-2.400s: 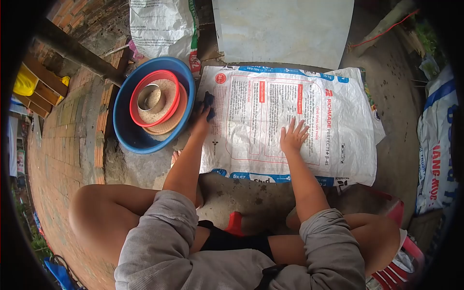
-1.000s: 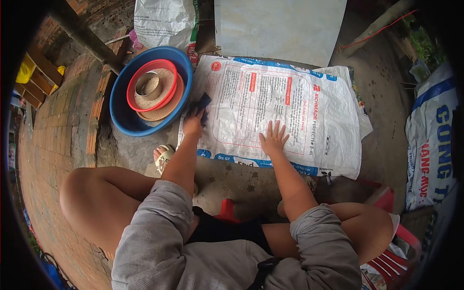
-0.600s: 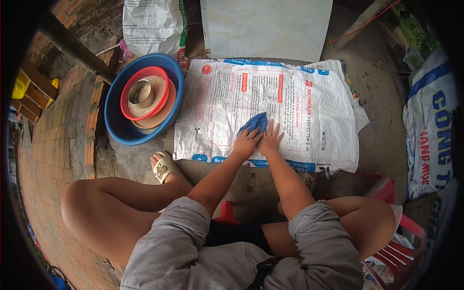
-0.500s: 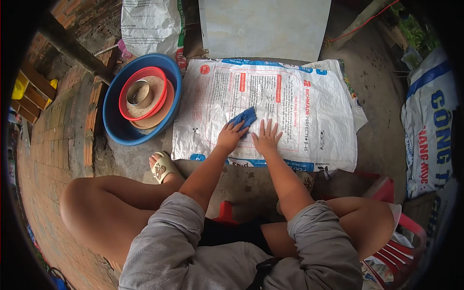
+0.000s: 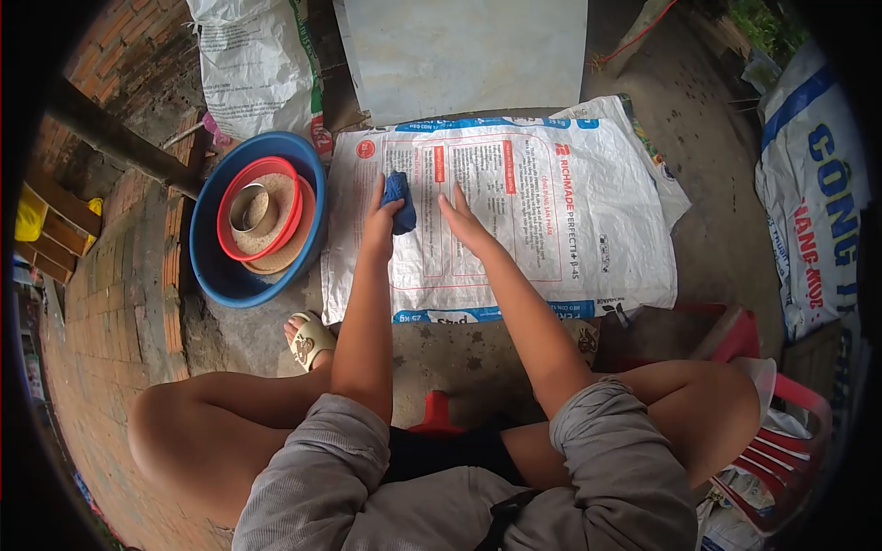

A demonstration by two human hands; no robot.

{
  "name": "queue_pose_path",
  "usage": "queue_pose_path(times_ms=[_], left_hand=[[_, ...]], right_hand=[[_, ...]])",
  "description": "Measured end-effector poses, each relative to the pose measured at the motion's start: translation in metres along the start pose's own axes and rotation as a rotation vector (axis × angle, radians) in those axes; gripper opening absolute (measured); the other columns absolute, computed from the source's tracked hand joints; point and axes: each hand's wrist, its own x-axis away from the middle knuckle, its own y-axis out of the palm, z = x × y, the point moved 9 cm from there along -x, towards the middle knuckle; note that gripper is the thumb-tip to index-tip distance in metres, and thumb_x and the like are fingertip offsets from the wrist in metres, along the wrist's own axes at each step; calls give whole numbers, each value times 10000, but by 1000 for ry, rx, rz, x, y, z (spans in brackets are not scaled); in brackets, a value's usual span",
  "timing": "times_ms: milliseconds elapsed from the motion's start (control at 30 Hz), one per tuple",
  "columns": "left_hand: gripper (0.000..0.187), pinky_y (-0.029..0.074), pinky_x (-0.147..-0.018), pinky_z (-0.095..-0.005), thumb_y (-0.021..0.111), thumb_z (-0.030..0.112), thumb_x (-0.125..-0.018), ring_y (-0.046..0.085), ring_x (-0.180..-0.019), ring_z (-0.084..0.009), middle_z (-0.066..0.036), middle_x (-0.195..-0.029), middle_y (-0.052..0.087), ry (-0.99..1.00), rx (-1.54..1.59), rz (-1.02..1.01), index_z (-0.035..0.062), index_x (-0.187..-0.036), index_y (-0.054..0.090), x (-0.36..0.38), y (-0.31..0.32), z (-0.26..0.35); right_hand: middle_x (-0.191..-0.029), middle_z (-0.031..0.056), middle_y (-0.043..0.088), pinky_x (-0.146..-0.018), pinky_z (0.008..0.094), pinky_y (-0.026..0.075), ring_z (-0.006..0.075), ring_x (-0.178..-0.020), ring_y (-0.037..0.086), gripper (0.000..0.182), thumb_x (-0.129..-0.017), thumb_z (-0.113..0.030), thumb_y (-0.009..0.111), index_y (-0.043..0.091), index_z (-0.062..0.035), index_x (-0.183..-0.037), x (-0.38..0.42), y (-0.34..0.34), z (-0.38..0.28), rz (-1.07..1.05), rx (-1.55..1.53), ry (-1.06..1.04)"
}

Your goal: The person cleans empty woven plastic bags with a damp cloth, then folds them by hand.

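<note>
My left hand is raised over the flattened white sack, with a crumpled blue cloth pinched between thumb and fingers. To its right my right hand is turned on edge, palm facing the cloth, thumb and fingers apart and nothing in it. The sack lies flat on the ground in front of me, its printed side up, with red, black and blue lettering. A gap separates my two hands.
Left of the sack stands a blue basin holding a red bowl of grain with a metal ring in it. Behind are a grey-white board and another sack. A lettered sack and red chair are at right.
Both hands have come up off the sack and turned on edge. My left hand has moved left, carrying the cloth; my right hand has moved left too. The view has shifted slightly.
</note>
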Motion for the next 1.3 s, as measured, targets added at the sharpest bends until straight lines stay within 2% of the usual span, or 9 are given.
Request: queue_pose_path(times_ms=[100,300,367,500,633,700,833,1133,1300], left_hand=[[653,284,-1130,-340,408,462,-1020,395,-1354,-199,-98,-1499,399,-192,148,-374,108,-1542,243,20,107,-6],[717,160,-1187,-424,272,580,-1011,127,-1493,-314,-129,-1614,168,168,-214,-408,152,-1568,131,24,135,62],[645,109,-1165,-572,266,551,-1014,72,-1482,-423,-160,-1625,99,148,-1150,-43,275,-1571,92,15,94,67],[611,70,-1102,-703,288,565,-995,66,-1456,-503,-166,-1625,86,285,-1001,-29,378,-1553,124,-53,11,-1],[663,51,-1045,-784,368,623,-943,66,-1443,-535,-143,-1629,81,-126,-1405,-2,406,-1538,171,-35,-10,-52],[627,14,-1016,-812,349,596,-962,43,-1464,-488,-100,-1638,54,-255,-1399,-34,410,-1536,178,-26,-8,-80],[577,-26,-994,-827,320,551,-987,-6,-1486,-423,-50,-1643,33,-204,-1505,-33,424,-1533,179,-12,-20,-120],[569,-47,-980,-839,221,474,-1019,-132,-1482,-387,-19,-1640,-87,-261,-1718,-9,400,-1551,36,-8,-7,-117],[580,45,-988,-841,190,481,-1023,-160,-1474,-396,-15,-1629,-151,-363,-1820,-71,405,-1540,-62,-11,-2,-115]], right_hand=[[-1498,161,334,-1130,381,284,282,-1380,348,842,-929,-505,592,194,-85,-1540,9,4,-63,112,-649,-84],[-1085,69,656,-862,312,500,180,-967,640,417,-837,-137,702,583,-21,-1220,-6,-39,-83,8,-797,-136],[-1053,77,667,-855,308,502,181,-947,647,387,-821,-100,682,605,-25,-1193,-6,-44,-78,87,-667,-187],[-1233,159,623,-914,355,501,282,-1056,643,427,-801,-51,604,605,-50,-1228,29,-17,-87,330,375,-553],[-1517,136,382,-1086,575,338,378,-1378,364,729,-808,-312,719,415,-140,-1447,80,95,35,-350,1037,-368],[-1562,104,318,-1110,641,239,396,-1429,259,789,-821,-450,693,368,-169,-1483,106,96,48,-151,1025,-604],[-1491,51,432,-1151,504,268,304,-1421,324,554,-857,-187,599,493,-151,-1400,87,69,57,-197,1072,-662],[-1511,90,405,-1157,443,304,370,-1400,332,660,-763,36,579,481,-89,-1404,109,-326,80,575,1340,-93],[-1437,206,464,-1174,481,256,444,-1352,372,639,-743,-11,602,509,-45,-1375,105,-379,97,1104,988,-26]])
